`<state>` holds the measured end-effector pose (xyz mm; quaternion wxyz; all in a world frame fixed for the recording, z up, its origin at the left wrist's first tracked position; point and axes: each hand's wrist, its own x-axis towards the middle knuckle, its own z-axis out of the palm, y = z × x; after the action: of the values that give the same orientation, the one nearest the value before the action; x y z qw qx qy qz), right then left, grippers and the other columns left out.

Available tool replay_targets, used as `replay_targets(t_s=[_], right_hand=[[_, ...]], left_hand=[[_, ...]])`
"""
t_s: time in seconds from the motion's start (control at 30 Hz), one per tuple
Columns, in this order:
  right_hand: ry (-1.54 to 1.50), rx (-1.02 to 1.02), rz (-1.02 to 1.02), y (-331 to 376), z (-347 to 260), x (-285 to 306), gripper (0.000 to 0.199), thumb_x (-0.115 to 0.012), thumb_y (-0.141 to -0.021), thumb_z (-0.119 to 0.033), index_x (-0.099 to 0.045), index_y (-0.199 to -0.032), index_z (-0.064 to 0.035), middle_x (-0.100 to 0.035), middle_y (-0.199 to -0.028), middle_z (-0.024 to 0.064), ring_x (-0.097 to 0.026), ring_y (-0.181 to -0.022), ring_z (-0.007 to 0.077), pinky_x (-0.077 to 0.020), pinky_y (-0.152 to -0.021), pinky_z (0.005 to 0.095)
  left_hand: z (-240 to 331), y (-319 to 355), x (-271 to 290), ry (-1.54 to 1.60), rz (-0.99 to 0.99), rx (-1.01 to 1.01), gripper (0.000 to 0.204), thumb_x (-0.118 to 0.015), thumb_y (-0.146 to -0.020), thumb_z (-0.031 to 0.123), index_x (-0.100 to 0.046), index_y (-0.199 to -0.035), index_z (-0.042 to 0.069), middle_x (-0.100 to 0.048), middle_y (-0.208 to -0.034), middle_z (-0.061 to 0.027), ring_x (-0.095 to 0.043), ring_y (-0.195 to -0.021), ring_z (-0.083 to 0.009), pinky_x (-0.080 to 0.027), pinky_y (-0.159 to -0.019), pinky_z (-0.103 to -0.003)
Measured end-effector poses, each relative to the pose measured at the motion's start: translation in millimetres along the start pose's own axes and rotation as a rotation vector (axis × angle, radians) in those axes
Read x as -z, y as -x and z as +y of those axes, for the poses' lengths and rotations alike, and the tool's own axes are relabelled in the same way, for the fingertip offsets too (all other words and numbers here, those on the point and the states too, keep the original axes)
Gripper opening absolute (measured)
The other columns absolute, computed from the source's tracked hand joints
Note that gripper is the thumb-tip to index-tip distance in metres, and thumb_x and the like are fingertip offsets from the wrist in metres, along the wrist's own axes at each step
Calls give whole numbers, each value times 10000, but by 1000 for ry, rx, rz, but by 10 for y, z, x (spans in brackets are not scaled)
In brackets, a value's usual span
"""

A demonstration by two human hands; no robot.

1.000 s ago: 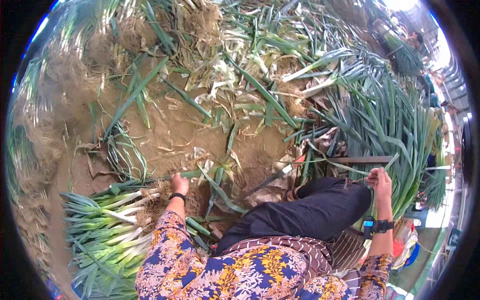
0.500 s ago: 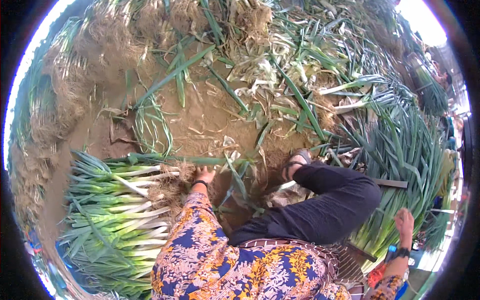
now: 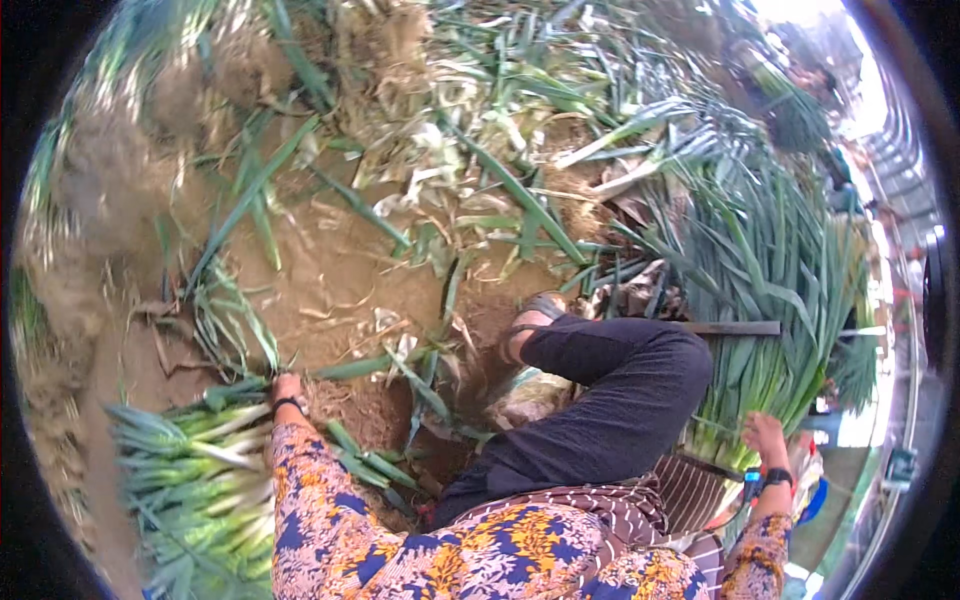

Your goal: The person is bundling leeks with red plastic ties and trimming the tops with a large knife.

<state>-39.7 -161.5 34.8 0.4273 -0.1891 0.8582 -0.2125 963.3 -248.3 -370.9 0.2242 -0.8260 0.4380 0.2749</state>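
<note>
My left hand (image 3: 288, 388), a dark band at its wrist, reaches to the far right corner of a pile of leeks (image 3: 200, 455). Its fingers are small and blurred, beside the near end of thin green leaf strips (image 3: 228, 325); whether they grip the strips cannot be told. The pile's white stems point right, its green tops left. My right hand (image 3: 765, 435), with a dark wristband, is raised near the pale base of a big heap of leeks (image 3: 755, 290). Its fingers are loosely bent, with nothing visible in them.
My bent leg (image 3: 610, 390) in dark trousers lies between the two heaps, a sandalled foot (image 3: 530, 325) on the soil. A flat dark bar (image 3: 735, 328) juts over the right heap. Leek trimmings (image 3: 510, 195) litter the ground ahead. Rooted leeks (image 3: 130, 180) line the far left.
The view has shifted right. My left hand has moved from the root ends of the left pile to its far edge, by the leaf strips. My right hand stays near the right heap.
</note>
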Motion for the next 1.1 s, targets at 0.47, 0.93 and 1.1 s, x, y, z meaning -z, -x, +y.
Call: replay_targets(t_s=[0.47,0.93,1.1], right_hand=[[83,20,95,487,-60,-229,321,-485,-913,-282,-559,-1097,-30,-630,-961,107,-613,-659,160,-483,-575,266],[-43,382,-10,561,-369,-546,236,-472,-912,-188,-586,-1033,-22,-636,-889,68,-617,-698,138,-502,-619,265],[-153,760,-75,835,-940,-1085,189,-483,-914,-105,-594,-1023,3,-642,-880,73,-615,-765,141,-510,-683,268]], left_hand=[[1244,230,-95,309,-183,-34,471,-611,-721,334,-595,-1021,-29,-606,-1049,-219,-584,-978,-298,-448,-851,-365],[2796,2228,2717,812,1426,-570,365,-469,-913,138,-447,-1223,-54,-469,-1241,-228,-476,-1132,-318,-385,-962,-365],[3752,3558,2927,1448,614,-932,238,-481,-902,128,-528,-1114,31,-570,-971,-37,-539,-897,-113,-448,-816,-276]])
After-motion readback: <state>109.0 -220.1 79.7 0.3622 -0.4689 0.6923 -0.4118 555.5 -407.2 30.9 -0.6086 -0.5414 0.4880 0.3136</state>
